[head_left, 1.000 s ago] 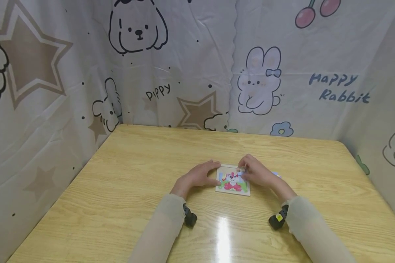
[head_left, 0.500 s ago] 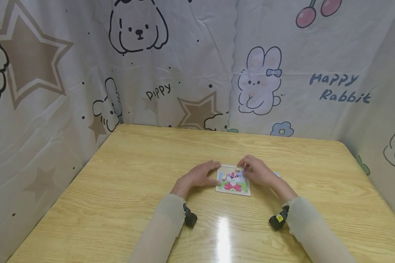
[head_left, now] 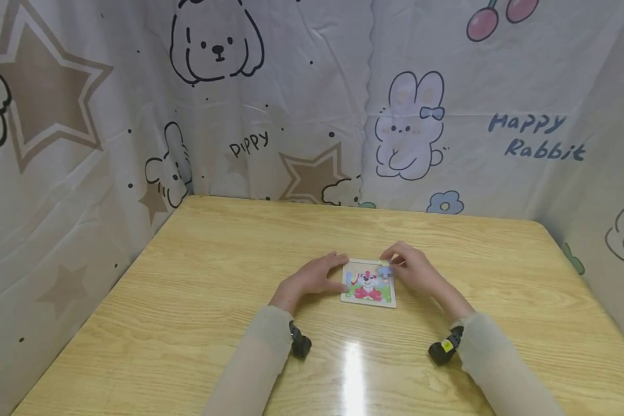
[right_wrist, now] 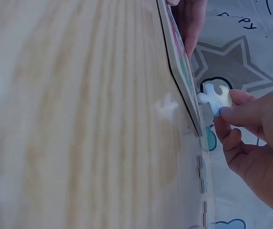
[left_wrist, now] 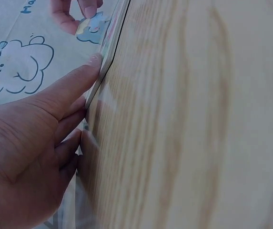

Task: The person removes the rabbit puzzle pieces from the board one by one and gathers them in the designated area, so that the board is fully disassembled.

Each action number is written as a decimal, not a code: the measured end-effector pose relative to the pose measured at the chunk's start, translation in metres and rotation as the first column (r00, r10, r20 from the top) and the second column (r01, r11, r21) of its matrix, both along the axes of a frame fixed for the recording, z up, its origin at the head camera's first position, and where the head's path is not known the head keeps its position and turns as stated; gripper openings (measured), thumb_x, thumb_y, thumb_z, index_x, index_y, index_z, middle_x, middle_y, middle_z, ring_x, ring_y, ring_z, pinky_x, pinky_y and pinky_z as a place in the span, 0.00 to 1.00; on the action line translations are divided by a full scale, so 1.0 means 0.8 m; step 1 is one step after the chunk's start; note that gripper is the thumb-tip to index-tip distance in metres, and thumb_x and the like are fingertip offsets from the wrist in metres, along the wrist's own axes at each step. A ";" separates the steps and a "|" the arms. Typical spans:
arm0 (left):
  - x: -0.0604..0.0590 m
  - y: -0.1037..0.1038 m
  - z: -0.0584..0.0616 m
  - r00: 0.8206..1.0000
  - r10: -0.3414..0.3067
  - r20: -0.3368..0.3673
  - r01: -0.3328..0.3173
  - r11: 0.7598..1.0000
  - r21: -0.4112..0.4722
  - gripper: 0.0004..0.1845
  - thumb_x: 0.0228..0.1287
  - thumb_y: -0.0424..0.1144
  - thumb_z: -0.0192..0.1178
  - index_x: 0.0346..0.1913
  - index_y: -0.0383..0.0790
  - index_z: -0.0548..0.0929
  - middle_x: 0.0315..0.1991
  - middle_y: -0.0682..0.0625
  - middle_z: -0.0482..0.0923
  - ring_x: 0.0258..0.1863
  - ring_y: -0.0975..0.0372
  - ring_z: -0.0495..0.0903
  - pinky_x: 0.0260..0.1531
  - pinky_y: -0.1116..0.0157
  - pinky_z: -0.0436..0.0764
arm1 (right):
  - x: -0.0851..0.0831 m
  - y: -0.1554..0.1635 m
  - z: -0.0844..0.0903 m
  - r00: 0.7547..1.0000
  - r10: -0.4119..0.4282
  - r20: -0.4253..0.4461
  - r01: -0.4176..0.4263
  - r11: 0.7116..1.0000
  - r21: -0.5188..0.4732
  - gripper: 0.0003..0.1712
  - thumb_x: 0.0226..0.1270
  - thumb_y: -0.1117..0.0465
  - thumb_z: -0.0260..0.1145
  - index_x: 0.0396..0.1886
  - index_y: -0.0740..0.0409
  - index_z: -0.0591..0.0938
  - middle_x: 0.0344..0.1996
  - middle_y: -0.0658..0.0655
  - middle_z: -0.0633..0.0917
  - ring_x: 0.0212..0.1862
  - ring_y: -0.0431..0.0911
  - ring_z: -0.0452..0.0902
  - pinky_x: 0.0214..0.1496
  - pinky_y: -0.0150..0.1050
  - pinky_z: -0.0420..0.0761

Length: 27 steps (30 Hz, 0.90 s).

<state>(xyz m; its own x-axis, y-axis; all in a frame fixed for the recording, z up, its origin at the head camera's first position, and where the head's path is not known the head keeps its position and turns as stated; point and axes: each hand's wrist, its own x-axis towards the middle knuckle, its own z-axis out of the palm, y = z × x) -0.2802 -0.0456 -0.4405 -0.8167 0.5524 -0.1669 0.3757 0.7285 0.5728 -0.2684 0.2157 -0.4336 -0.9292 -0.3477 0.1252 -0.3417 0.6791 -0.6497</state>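
- Head view: I read "Pippy" [head_left: 249, 143] and "Happy Rabbit" [head_left: 543, 138] on the curtain [head_left: 312, 98] behind the tabletop [head_left: 197, 300].
- My left hand [head_left: 314, 278] lies flat, fingers straight, touching the puzzle's [head_left: 368, 287] left edge.
- My right hand [head_left: 412, 268] pinches a piece [head_left: 384, 268] over the puzzle's far right corner, mid-tabletop.

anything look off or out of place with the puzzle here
Nothing stands out. The puzzle board lies flat on the table, the left hand steadies its edge, and the right hand pinches one loose piece at its far right corner, not yet seated.
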 end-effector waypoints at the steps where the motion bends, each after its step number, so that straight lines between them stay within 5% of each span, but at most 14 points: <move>1: 0.000 0.000 0.000 1.000 0.000 0.001 0.000 1.000 -0.001 0.39 0.57 0.54 0.63 0.71 0.52 0.61 0.72 0.57 0.56 0.74 0.60 0.48 0.73 0.57 0.51 | 0.001 0.002 0.000 1.000 -0.009 0.005 0.009 1.000 -0.002 0.13 0.63 0.72 0.58 0.45 0.56 0.79 0.47 0.57 0.79 0.50 0.53 0.77 0.53 0.48 0.80; 27: 0.000 0.000 -0.001 1.000 -0.014 0.000 0.014 1.000 0.005 0.40 0.57 0.54 0.63 0.71 0.52 0.60 0.73 0.56 0.55 0.75 0.60 0.47 0.73 0.59 0.51 | 0.025 0.083 0.003 0.991 -0.129 -0.030 0.131 0.990 0.056 0.14 0.63 0.74 0.57 0.46 0.60 0.78 0.49 0.63 0.78 0.49 0.61 0.78 0.49 0.53 0.80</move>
<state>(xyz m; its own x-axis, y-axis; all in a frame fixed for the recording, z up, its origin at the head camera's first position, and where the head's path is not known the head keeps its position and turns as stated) -0.2801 -0.0458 -0.4409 -0.8091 0.5644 -0.1639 0.3856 0.7203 0.5766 -0.2481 0.2824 -0.4310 -0.9636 -0.2316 0.1334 -0.2646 0.7550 -0.6000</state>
